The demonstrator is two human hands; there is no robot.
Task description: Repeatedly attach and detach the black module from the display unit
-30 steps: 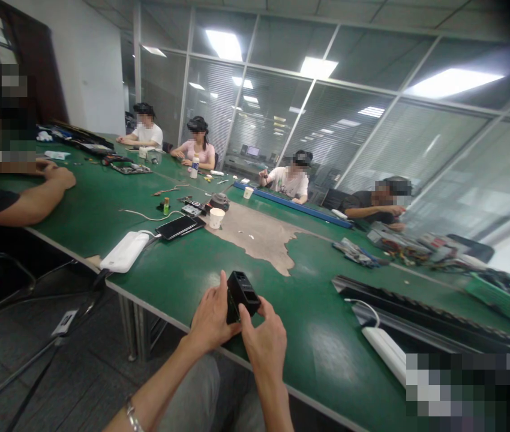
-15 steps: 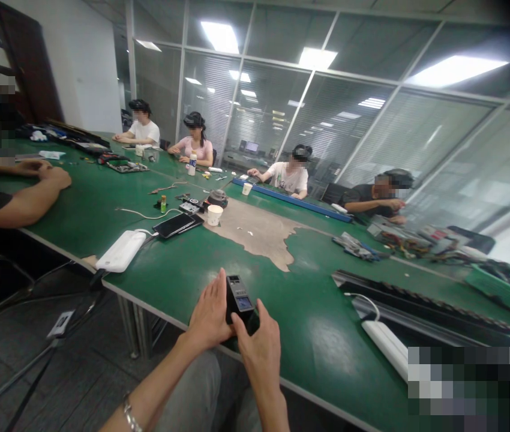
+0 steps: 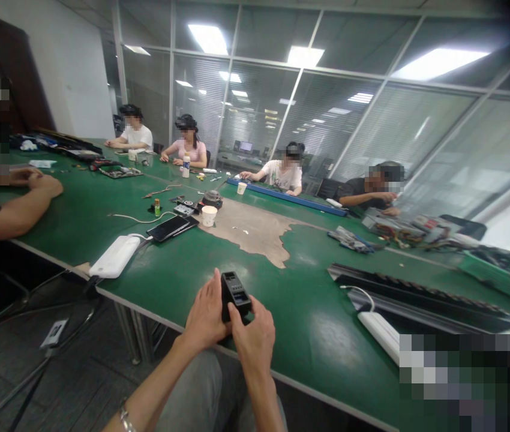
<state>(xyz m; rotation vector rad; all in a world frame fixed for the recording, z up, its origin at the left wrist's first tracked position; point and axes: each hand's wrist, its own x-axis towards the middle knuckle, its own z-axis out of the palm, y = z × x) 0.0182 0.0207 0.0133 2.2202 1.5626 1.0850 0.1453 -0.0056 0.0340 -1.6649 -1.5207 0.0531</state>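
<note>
Near the front edge of the green table (image 3: 322,360), a black box-shaped device (image 3: 236,289) stands between my two hands. Its top face has recessed openings and a row of small marks; its exact kind is unclear. My left hand (image 3: 205,312) lies along the device's left side, with the fingers straight and held together. Around the lower right corner, my right hand (image 3: 255,330) grips it with the thumb at the near side and the fingers at the right. The underside of the device is hidden.
To the left lie a white power bank (image 3: 115,257), black phones (image 3: 169,228) and a paper cup (image 3: 209,216). Dark metal rails (image 3: 417,294) and another white power bank (image 3: 383,336) are at right. A co-worker's forearms (image 3: 25,204) rest at far left; others sit across.
My right thumb and fingers have closed in on the device from a more spread position. The device has tilted slightly in my hands. The whole view has shifted a little.
</note>
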